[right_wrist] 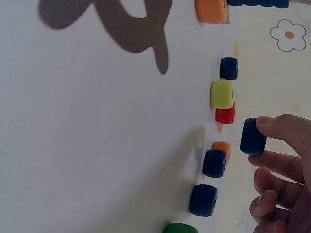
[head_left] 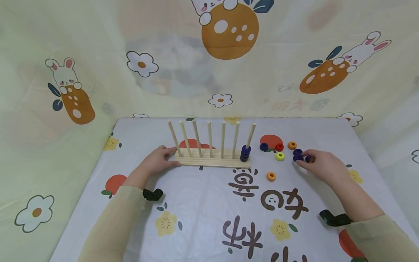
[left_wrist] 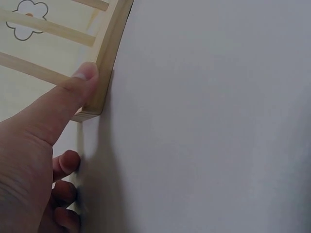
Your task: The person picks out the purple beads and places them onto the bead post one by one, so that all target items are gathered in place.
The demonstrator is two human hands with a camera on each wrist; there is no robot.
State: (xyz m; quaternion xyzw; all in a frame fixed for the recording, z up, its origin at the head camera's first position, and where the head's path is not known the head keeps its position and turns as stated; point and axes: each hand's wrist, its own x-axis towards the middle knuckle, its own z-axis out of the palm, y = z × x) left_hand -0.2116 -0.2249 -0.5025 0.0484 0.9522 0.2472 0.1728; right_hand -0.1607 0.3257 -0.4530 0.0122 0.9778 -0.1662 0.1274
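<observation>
A wooden peg rack point(head_left: 196, 161) with several upright pegs stands on the table. My left hand point(head_left: 156, 160) grips its left end, the thumb point(left_wrist: 80, 85) against the front edge and the index finger toward the back. Several dark blue beads point(head_left: 244, 154) are stacked on the rightmost peg. To the right of the rack, my right hand point(head_left: 322, 165) pinches a dark blue bead point(right_wrist: 253, 137) between thumb and index finger. Other dark blue beads point(right_wrist: 203, 200) lie close by. A green bead point(right_wrist: 180, 228) shows at the lower edge of the right wrist view; the hand hides it in the head view.
Between the rack and my right hand lie a yellow bead point(head_left: 279, 156), a red bead point(head_left: 279, 147), a blue bead point(head_left: 263, 147) and an orange bead point(head_left: 292, 145). Another orange bead point(head_left: 271, 176) sits nearer the front. A printed cloth point(head_left: 203, 218) covers the table.
</observation>
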